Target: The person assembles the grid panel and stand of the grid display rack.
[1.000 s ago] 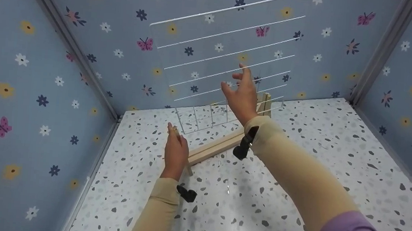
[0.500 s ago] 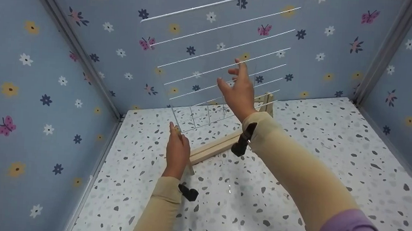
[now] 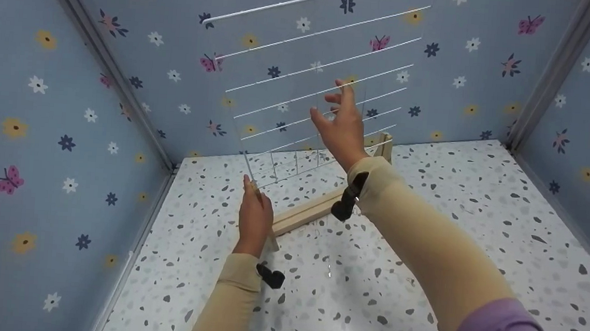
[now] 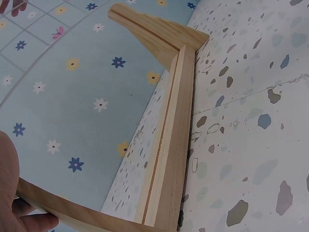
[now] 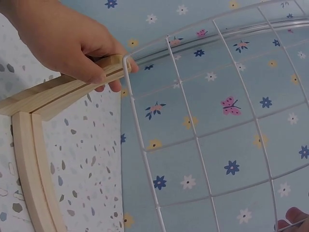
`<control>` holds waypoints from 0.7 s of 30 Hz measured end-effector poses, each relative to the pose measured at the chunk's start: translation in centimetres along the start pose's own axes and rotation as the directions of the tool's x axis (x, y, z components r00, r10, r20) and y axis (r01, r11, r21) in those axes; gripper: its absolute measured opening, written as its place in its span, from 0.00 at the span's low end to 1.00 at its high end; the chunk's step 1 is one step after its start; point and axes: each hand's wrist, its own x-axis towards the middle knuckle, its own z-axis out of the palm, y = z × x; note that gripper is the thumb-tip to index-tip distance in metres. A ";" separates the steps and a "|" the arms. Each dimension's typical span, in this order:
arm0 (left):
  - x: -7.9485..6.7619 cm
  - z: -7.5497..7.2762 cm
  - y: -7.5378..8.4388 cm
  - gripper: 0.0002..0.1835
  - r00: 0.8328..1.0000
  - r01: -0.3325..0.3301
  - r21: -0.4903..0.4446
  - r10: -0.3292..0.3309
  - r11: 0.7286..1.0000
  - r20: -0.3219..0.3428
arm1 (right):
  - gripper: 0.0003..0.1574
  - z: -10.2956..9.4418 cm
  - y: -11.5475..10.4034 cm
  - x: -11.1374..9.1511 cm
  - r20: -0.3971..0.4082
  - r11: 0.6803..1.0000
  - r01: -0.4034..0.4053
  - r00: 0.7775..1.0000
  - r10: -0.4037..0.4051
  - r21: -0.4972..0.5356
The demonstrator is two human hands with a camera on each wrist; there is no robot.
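A white wire grid panel (image 3: pixel 310 65) hangs tilted in the air, its lower left corner close to my left hand (image 3: pixel 254 220). That hand grips one end piece (image 5: pixel 72 92) of a wooden stand, fingers curled round its tip. A long grooved crossbar (image 4: pixel 178 135) joins it to the other end piece (image 4: pixel 154 31). My right hand (image 3: pixel 344 122) is up at the grid, holding it, with thumb and fingers among the wires. In the right wrist view only a few fingertips (image 5: pixel 292 222) of it show, behind a wire.
The stand's crossbar lies low across the white terrazzo-patterned surface (image 3: pixel 327 303). Blue walls (image 3: pixel 167 63) with flowers and butterflies stand at the back and both sides, joined by grey metal corner strips (image 3: pixel 105 64).
The grid has shifted left, its lower left corner coming up to my left hand. My right hand has moved slightly left and up; the left hand has barely moved.
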 end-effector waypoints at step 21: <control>-0.1 0.0 0.0 0.36 1.000 -0.008 0.000 0.008 1.000 0.002 | 0.46 0.2 0.2 0.5 0.020 1.000 0.011 1.000 -0.012 0.018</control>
